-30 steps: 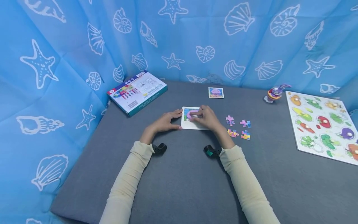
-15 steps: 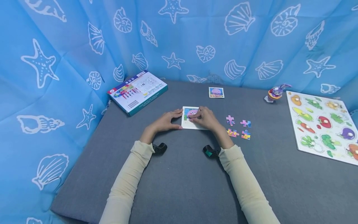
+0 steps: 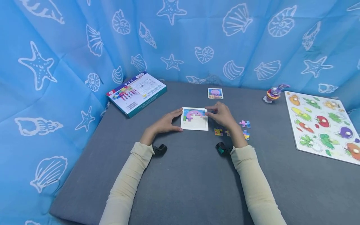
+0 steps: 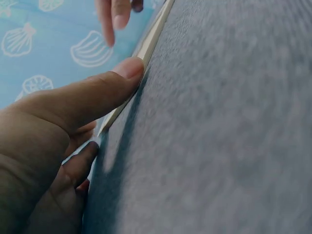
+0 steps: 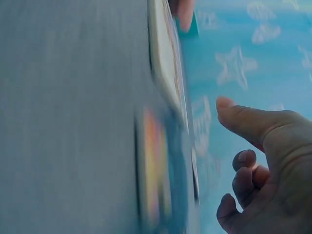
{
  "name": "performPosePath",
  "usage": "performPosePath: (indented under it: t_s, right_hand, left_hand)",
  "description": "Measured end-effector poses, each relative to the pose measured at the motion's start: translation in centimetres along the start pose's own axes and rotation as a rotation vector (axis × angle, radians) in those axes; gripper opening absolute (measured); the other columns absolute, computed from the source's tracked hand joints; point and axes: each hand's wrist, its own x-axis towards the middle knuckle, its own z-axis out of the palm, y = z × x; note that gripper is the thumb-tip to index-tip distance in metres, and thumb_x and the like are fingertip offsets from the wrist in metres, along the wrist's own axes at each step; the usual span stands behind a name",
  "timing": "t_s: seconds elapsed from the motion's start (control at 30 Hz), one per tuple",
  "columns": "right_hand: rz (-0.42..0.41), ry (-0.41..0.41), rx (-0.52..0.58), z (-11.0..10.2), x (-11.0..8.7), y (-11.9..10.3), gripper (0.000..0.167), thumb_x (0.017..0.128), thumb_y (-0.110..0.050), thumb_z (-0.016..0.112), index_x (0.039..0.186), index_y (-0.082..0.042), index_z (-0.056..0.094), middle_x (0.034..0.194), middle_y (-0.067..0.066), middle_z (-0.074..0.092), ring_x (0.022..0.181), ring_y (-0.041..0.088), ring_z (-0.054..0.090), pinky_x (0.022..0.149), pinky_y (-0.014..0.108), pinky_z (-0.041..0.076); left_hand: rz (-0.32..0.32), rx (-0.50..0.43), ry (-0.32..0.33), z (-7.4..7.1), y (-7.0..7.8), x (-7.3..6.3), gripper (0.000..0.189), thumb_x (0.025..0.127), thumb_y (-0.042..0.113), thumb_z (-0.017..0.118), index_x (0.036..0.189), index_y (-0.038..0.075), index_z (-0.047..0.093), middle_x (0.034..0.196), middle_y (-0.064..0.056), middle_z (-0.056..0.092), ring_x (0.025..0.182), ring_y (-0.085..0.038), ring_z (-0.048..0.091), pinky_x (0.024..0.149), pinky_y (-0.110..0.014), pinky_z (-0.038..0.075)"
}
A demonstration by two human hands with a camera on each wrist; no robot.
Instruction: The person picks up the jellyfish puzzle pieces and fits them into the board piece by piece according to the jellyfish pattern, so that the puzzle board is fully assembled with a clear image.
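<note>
A small white puzzle board [image 3: 194,125] lies flat on the table, its upper part filled with a pink sea-creature picture and its lower part bare. My left hand [image 3: 165,122] holds its left side, thumb by the near corner and fingers by the far one; the left wrist view shows that thumb [image 4: 127,70] on the pale edge. At the board's upper right corner is my right hand [image 3: 223,116], thumb and index finger apart. The right wrist view shows nothing between the right thumb [image 5: 248,122] and fingers. Several jigsaw pieces [image 3: 218,132] lie to the right, partly hidden by the forearm.
A picture card [image 3: 215,93] lies beyond the board. At the back left sits a flat box [image 3: 137,93]. A rabbit figurine [image 3: 274,93] stands near a large vegetable puzzle board [image 3: 306,128] on the right. A blue shell-print curtain [image 3: 174,40] hangs behind the table.
My right hand has moved right, off the picture, uncovering the board's right half and its upper-right filled area. The left hand stays at the board's left side. The head view has shifted slightly.
</note>
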Motion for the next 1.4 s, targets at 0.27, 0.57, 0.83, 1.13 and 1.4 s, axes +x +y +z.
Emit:
performPosePath:
  t_s: [0.27,0.57,0.83,1.13,1.4]
  right_hand:
    - [0.086,0.041,-0.043,-3.4,-2.6,4.2,0.032,0.085,-0.018,0.066,0.113,-0.003,0.066,0.081,0.012,0.046,0.069,0.022,0.036,0.061,0.031,0.03]
    - [0.149,-0.047,-0.019,-5.4,-4.3,6.2,0.039,0.079,-0.014,0.071,0.115,-0.003,0.064,0.09,0.016,0.045,0.081,0.024,0.032,0.066,0.033,0.025]
    - [0.187,-0.099,-0.007,-5.9,-5.2,7.6,0.037,0.08,-0.015,0.071,0.115,-0.004,0.064,0.091,0.014,0.041,0.084,0.025,0.027,0.067,0.033,0.022]
    - [0.139,-0.048,-0.019,-5.7,-5.2,7.6,0.032,0.078,-0.016,0.073,0.107,-0.002,0.068,0.088,0.014,0.041,0.082,0.024,0.027,0.066,0.033,0.022]
    - [0.079,0.046,-0.033,-4.5,-4.0,5.2,0.031,0.078,-0.017,0.073,0.107,-0.004,0.069,0.09,0.017,0.043,0.082,0.023,0.027,0.066,0.033,0.022]
  left_hand:
    - [0.043,0.021,-0.032,0.3,0.0,-0.2,0.075,0.083,0.032,0.068,0.143,0.009,0.031,0.154,-0.006,0.02,0.143,-0.023,0.013,0.116,-0.047,0.006]
    - [0.06,0.009,-0.045,0.3,0.3,-0.3,0.071,0.085,0.028,0.065,0.143,0.007,0.031,0.153,-0.008,0.021,0.143,-0.024,0.013,0.116,-0.047,0.005]
    - [0.072,0.013,-0.054,0.6,0.7,0.1,0.07,0.085,0.028,0.065,0.143,0.007,0.031,0.153,-0.009,0.021,0.143,-0.026,0.013,0.115,-0.048,0.005]
    - [0.059,0.011,-0.059,0.6,0.8,0.0,0.07,0.085,0.03,0.065,0.143,0.007,0.032,0.153,-0.007,0.021,0.143,-0.024,0.013,0.116,-0.046,0.005]
    - [0.041,0.01,-0.062,0.7,0.6,0.1,0.07,0.085,0.031,0.065,0.143,0.009,0.031,0.154,-0.004,0.02,0.143,-0.021,0.013,0.116,-0.045,0.004]
